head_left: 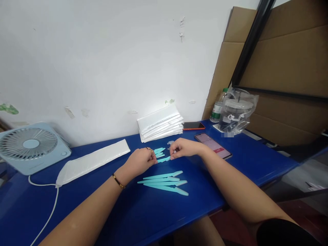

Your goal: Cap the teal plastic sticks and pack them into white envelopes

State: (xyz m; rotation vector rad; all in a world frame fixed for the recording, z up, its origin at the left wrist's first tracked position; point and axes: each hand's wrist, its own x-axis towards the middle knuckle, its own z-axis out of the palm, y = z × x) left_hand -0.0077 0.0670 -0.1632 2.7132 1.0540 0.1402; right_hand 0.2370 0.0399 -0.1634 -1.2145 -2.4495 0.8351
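A teal eyebrow razor is stretched between my hands, just above the blue table. My left hand pinches its left end. The fingers of my right hand are closed at its right end; whether they also hold a small cap is too small to tell. Nearer to me, several teal eyebrow razors lie fanned out, pale blade ends to the right. Behind the held razor is another small group of teal razors, partly hidden by my left hand. Small clear plastic pieces lie beside my right fingers.
A stack of white padded packets stands by the wall, with a single long white packet left of it. A corded blue fan sits far left. Two phones, a bottle and a bagged cup are right.
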